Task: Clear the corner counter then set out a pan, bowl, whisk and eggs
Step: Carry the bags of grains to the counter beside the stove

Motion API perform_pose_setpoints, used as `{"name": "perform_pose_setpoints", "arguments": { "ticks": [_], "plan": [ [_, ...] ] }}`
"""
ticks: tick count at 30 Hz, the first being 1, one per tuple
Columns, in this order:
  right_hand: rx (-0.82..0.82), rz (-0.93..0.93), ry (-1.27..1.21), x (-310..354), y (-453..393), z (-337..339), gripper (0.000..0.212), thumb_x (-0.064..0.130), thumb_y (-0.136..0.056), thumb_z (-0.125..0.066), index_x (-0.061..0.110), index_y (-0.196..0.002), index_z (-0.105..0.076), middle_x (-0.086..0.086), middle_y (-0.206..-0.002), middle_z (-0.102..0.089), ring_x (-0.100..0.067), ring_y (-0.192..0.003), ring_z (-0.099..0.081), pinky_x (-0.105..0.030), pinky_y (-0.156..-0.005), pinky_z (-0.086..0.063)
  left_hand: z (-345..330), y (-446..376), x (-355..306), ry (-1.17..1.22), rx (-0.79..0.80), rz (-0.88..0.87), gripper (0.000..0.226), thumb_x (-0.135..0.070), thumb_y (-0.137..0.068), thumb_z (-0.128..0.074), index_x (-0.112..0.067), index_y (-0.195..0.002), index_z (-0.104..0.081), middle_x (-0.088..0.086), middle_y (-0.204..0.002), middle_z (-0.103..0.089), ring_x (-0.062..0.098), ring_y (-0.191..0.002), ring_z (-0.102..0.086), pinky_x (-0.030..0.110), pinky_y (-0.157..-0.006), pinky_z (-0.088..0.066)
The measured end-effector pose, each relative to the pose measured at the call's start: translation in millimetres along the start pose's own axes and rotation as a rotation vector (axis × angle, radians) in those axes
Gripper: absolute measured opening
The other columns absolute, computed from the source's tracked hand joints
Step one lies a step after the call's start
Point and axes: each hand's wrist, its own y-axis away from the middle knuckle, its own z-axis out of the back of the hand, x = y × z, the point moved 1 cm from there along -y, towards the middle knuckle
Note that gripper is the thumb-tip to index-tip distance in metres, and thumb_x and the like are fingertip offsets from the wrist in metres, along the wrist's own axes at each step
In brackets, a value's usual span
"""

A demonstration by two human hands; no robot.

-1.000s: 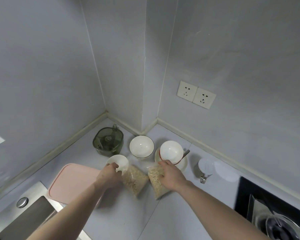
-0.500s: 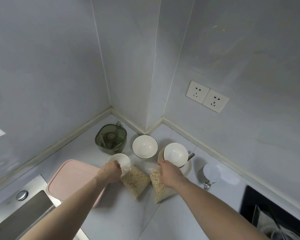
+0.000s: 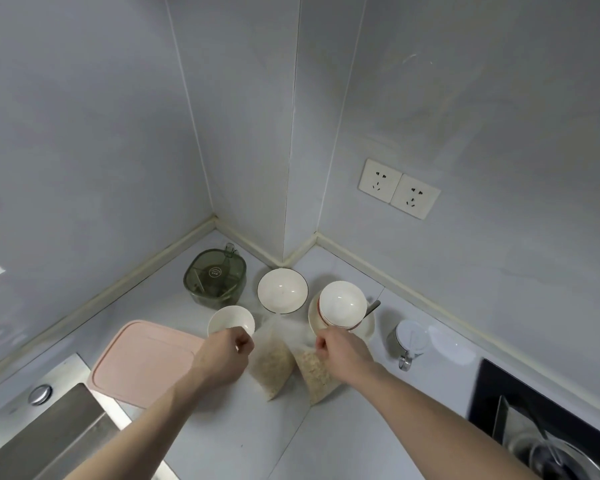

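At the corner counter, a person's left hand pinches the top of one clear oat bag; the right hand pinches a second bag; both bags stand before three white bowls.

No text, brand or number can be read anywhere. The green container at 11 o'clock from the hands carries a small round emblem on its lid, with marks too small and blurred to make out. The twin sockets on the wall at 1 o'clock show only their pin holes. The two bags of grain bear no legible print, and the bowls are plain inside.
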Motion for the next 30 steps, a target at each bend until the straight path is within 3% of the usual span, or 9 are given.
{"name": "perform_pose_setpoints", "arguments": {
  "ticks": [2,8,14,17,21,24,28,30],
  "plan": [
    [0.024,0.001,-0.006,-5,14,1,0.019,0.013,-0.09,-0.05,0.024,-0.098,-0.063,0.003,-0.107,-0.062,-0.022,-0.087,-0.056,-0.033,-0.075,-0.046,-2,18,-9,-0.017,0.006,-0.069,0.016,-0.032,-0.093,-0.059,-0.031,-0.077,-0.062,-0.013,-0.079,-0.069,0.016,-0.078,-0.064,0.031,-0.071,-0.053],
    [0.05,-0.046,-0.036,-21,52,-8,0.012,0.019,-0.091,-0.049,0.027,-0.098,-0.054,0.002,-0.114,-0.059,-0.025,-0.104,-0.06,-0.033,-0.079,-0.043,-17,51,-16,-0.063,0.038,-0.156,0.014,-0.034,-0.092,-0.055,-0.027,-0.083,-0.063,-0.014,-0.081,-0.069,0.012,-0.079,-0.065,0.034,-0.073,-0.056],
    [0.041,-0.101,-0.111,-17,60,-12,0.038,0.045,-0.091,-0.052,0.032,-0.126,-0.058,0.003,-0.129,-0.055,-0.024,-0.12,-0.058,-0.033,-0.096,-0.046,-18,57,-20,-0.088,0.018,-0.157,0.016,-0.034,-0.092,-0.055,-0.025,-0.082,-0.063,-0.011,-0.08,-0.07,0.016,-0.08,-0.065,0.032,-0.071,-0.054],
    [0.015,-0.099,-0.086,-14,56,-13,0.035,0.052,-0.098,-0.042,0.033,-0.114,-0.066,-0.002,-0.123,-0.058,-0.028,-0.116,-0.059,-0.035,-0.093,-0.047,-17,60,-22,-0.089,0.02,-0.149,0.016,-0.034,-0.092,-0.055,-0.026,-0.079,-0.061,-0.01,-0.081,-0.07,0.018,-0.082,-0.065,0.032,-0.071,-0.054],
    [-0.023,-0.086,-0.029,-10,51,-10,0.024,0.041,-0.099,-0.05,0.028,-0.097,-0.07,0.0,-0.103,-0.057,-0.03,-0.106,-0.062,-0.033,-0.082,-0.047,-15,64,-19,-0.086,0.024,-0.134,0.016,-0.038,-0.089,-0.053,-0.028,-0.08,-0.062,-0.011,-0.083,-0.071,0.018,-0.084,-0.066,0.033,-0.074,-0.055],
    [-0.048,-0.13,-0.061,-13,46,-9,0.019,0.037,-0.093,-0.057,0.028,-0.094,-0.073,0.004,-0.103,-0.068,-0.024,-0.103,-0.065,-0.029,-0.08,-0.05,-15,67,-16,-0.084,0.019,-0.133,0.017,-0.039,-0.088,-0.052,-0.027,-0.081,-0.062,-0.011,-0.083,-0.071,0.018,-0.083,-0.067,0.034,-0.074,-0.055],
    [-0.021,-0.171,-0.104,-11,45,-9,0.035,0.055,-0.092,-0.052,0.028,-0.09,-0.074,0.008,-0.096,-0.073,-0.021,-0.095,-0.066,-0.03,-0.08,-0.053,-13,71,-12,-0.068,0.01,-0.128,0.017,-0.038,-0.089,-0.054,-0.025,-0.083,-0.063,-0.011,-0.084,-0.071,0.018,-0.084,-0.066,0.036,-0.076,-0.056],
    [-0.027,-0.157,-0.083,-9,44,-10,0.035,0.053,-0.095,-0.05,0.027,-0.092,-0.073,0.005,-0.099,-0.073,-0.024,-0.098,-0.066,-0.031,-0.08,-0.052,-13,71,-10,-0.06,0.01,-0.123,0.015,-0.037,-0.09,-0.055,-0.026,-0.083,-0.063,-0.011,-0.085,-0.071,0.019,-0.084,-0.066,0.036,-0.077,-0.056]
  ]
}}
